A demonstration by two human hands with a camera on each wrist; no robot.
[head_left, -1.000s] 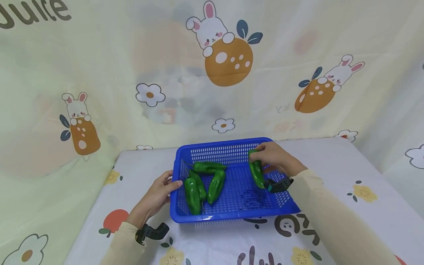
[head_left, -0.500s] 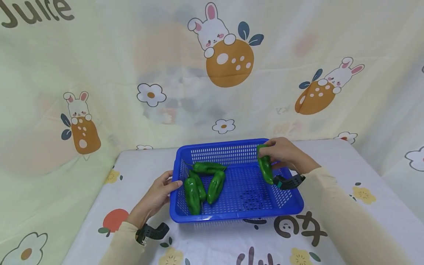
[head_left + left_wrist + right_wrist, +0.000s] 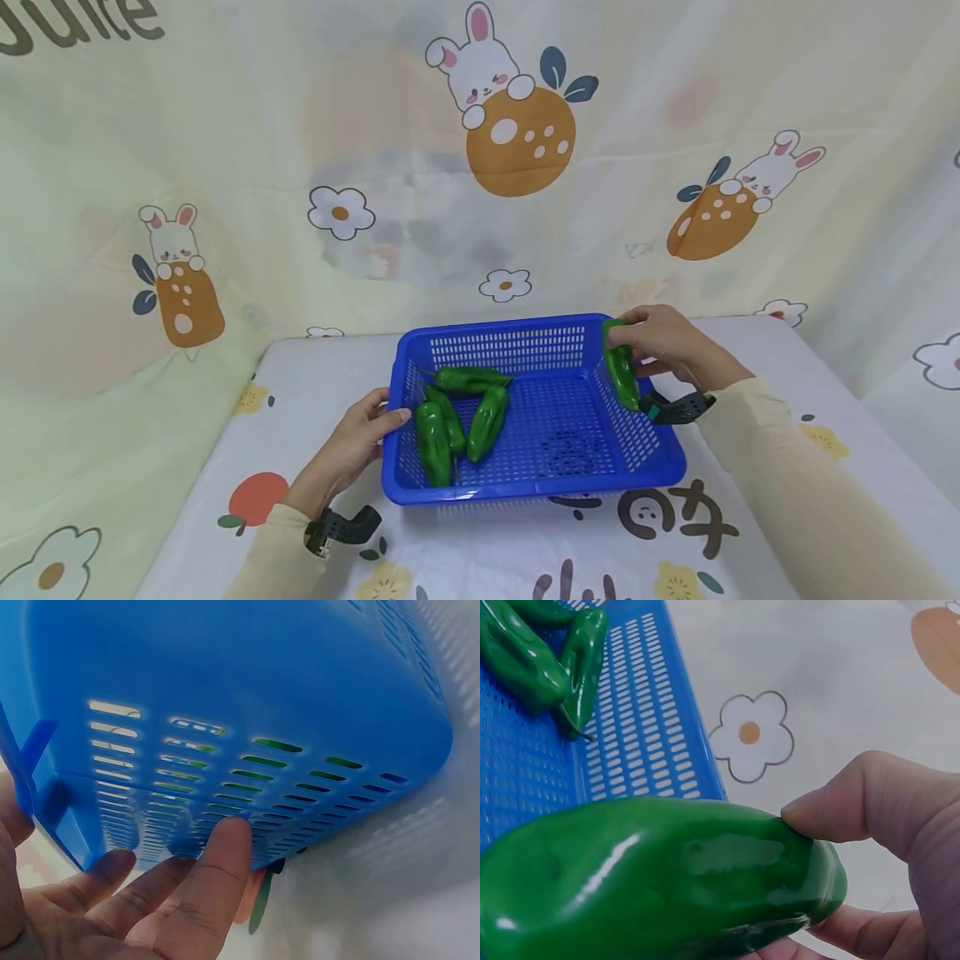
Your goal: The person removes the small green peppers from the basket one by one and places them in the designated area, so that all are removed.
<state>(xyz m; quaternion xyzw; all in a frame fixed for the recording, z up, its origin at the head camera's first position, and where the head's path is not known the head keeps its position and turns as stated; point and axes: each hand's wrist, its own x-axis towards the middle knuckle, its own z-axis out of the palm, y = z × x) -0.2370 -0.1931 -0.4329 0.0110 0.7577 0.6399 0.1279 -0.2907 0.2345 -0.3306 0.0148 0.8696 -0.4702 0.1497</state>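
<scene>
A blue plastic basket [image 3: 558, 487] with slotted walls stands on the table. Its left end is gripped by my left hand [image 3: 356, 437], thumb over the rim and fingers under it against the outer wall [image 3: 247, 682]. My right hand [image 3: 663, 342] pinches a green pepper [image 3: 621, 367] by one end, above the basket's right wall; the pepper hangs tilted. Seen from the right wrist, that pepper [image 3: 645, 877] fills the lower part, thumb on top and fingers beneath. Several more green peppers [image 3: 489, 423] lie together in the basket's left half.
A patterned white cloth [image 3: 480, 550] covers the table around the basket. Behind it hangs a cream curtain [image 3: 405, 167] printed with rabbits and flowers. Each wrist wears a black strap device [image 3: 345, 527].
My right hand has carried the pepper rightward and slightly up, from inside the basket to over its right wall. The left hand and the other peppers stay in place.
</scene>
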